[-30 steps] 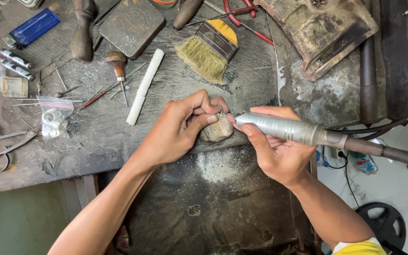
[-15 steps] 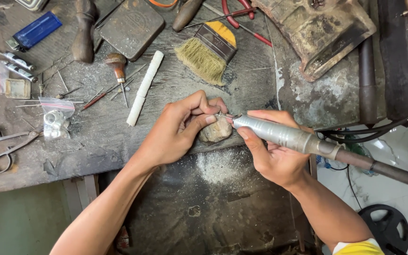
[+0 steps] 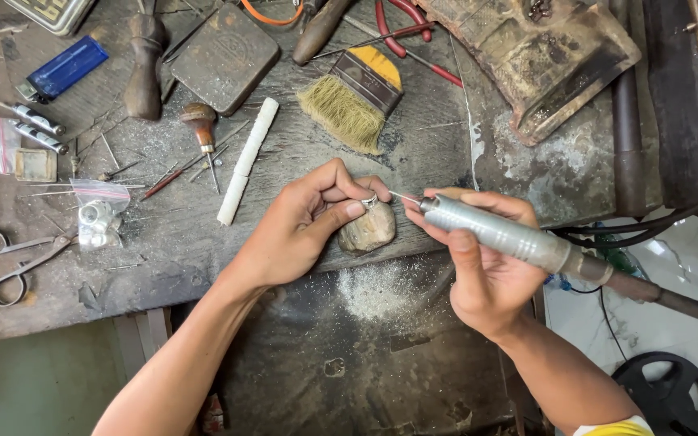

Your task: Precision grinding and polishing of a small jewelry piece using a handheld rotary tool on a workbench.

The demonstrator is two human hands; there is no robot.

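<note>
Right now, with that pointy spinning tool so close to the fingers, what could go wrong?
1. The thin bit of the silver rotary handpiece sits right by the left hand's fingertips pinching the small silver ring; a slip might nick them.
2. The ring, held only by fingertips on the worn wooden peg, could twist loose.
3. Pale dust below may fly up.

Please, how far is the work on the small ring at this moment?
Done: pale filing dust already lies below the bench peg. In hand: the left hand pinches a small ring on the peg; the right hand aims the rotary handpiece at it. Left: cannot tell; the ring is too small to judge.
</note>
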